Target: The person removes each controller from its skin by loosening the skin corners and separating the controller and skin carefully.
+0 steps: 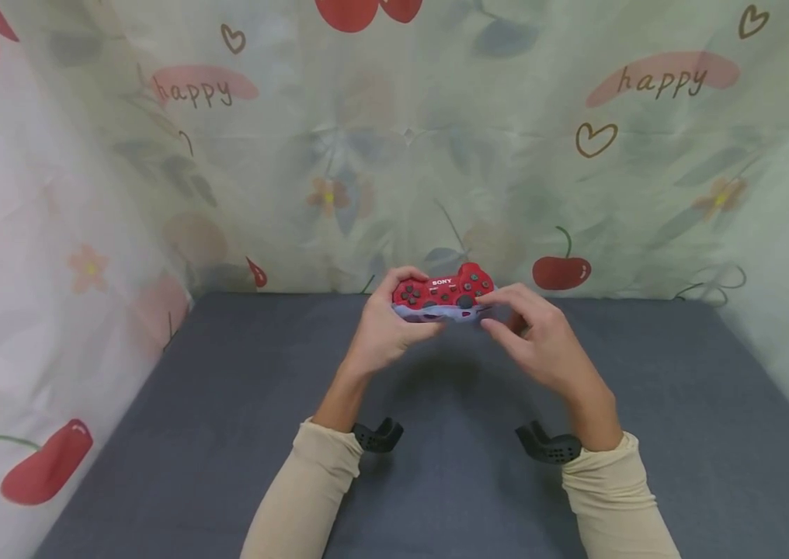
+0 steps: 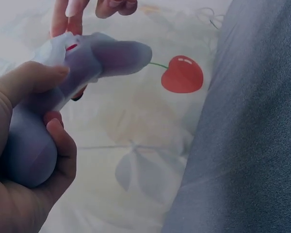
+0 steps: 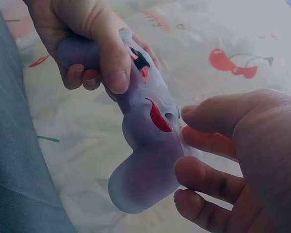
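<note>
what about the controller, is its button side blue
No, the head view shows the controller with a red button side, above its bluish cover.

Head view: diffuse light; soft shadow on dark grey tabletop at six o'clock from the red Sony controller. Left wrist view: pale glare at eleven o'clock. Right wrist view: brightest at one o'clock; curtain lettering at twelve o'clock blurred.
</note>
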The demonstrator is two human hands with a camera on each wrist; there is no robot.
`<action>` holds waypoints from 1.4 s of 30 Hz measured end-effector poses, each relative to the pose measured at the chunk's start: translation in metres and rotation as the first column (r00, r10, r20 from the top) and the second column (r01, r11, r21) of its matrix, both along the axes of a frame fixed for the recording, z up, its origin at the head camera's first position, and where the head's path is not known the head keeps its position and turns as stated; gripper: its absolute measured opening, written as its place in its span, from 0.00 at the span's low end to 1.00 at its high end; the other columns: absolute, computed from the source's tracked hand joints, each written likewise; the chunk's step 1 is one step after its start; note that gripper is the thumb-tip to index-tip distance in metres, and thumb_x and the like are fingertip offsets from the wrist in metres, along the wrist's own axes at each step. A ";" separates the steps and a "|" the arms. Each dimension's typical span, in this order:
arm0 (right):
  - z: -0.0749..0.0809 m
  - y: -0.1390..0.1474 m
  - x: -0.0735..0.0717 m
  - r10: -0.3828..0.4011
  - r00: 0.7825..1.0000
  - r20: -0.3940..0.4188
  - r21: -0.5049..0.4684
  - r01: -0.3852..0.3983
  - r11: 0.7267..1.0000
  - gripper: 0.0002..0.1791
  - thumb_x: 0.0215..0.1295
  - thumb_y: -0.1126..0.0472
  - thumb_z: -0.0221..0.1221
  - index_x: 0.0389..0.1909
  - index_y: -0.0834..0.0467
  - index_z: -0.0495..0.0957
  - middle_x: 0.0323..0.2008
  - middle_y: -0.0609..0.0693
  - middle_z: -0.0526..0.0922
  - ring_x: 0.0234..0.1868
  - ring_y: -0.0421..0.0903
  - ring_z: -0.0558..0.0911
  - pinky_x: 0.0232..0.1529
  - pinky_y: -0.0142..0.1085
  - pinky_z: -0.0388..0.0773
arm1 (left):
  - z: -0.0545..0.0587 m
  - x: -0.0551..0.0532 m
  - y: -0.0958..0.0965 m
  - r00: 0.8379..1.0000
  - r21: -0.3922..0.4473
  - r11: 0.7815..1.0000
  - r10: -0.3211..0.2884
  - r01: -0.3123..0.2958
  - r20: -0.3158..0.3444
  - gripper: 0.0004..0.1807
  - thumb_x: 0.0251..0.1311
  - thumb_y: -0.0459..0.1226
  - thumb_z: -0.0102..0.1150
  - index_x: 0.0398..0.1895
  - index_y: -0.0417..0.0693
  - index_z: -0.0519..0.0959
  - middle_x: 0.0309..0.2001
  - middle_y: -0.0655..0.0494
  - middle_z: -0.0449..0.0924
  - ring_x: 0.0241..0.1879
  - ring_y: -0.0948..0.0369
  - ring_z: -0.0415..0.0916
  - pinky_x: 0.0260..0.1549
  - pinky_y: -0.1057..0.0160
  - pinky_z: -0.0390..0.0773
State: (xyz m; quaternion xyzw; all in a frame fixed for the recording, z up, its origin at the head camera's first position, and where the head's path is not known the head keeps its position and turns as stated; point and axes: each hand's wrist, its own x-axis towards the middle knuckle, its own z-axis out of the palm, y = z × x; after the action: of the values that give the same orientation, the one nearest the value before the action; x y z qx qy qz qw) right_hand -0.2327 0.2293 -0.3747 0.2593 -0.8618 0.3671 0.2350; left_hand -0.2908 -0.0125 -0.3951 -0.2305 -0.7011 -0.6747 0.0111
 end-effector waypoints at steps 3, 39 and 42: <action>0.000 0.003 0.000 -0.026 1.000 -0.010 -0.027 0.025 0.999 0.25 0.58 0.70 0.71 0.57 0.57 0.80 0.51 0.53 0.78 0.26 0.36 0.74 0.28 0.27 0.73 | 0.001 0.001 0.000 1.000 -0.016 1.000 -0.016 0.016 -0.013 0.35 0.52 0.31 0.77 0.62 0.60 0.71 0.57 0.54 0.76 0.46 0.54 0.79 0.40 0.62 0.85; -0.004 0.007 -0.005 -0.196 0.954 0.228 0.027 0.195 0.980 0.44 0.58 0.68 0.71 0.73 0.64 0.60 0.56 0.62 0.72 0.55 0.54 0.72 0.52 0.56 0.81 | 0.004 0.007 -0.001 0.872 -0.294 0.923 0.081 -0.249 -0.483 0.22 0.51 0.43 0.79 0.50 0.56 0.85 0.54 0.54 0.67 0.57 0.56 0.61 0.53 0.51 0.70; -0.002 0.007 -0.005 -0.193 0.956 0.222 0.025 0.192 0.981 0.44 0.58 0.69 0.71 0.73 0.64 0.59 0.57 0.62 0.72 0.56 0.54 0.72 0.52 0.56 0.81 | 0.007 0.007 0.000 0.819 -0.322 0.895 0.077 -0.308 -0.569 0.22 0.48 0.45 0.81 0.48 0.55 0.86 0.50 0.53 0.66 0.54 0.55 0.60 0.51 0.53 0.66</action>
State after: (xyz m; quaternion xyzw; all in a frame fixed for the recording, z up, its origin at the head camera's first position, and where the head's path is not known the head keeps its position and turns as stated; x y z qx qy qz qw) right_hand -0.2380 0.2364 -0.3766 0.1315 -0.9046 0.3677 0.1709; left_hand -0.2840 -0.0128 -0.3881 -0.3351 -0.8117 -0.4187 0.2312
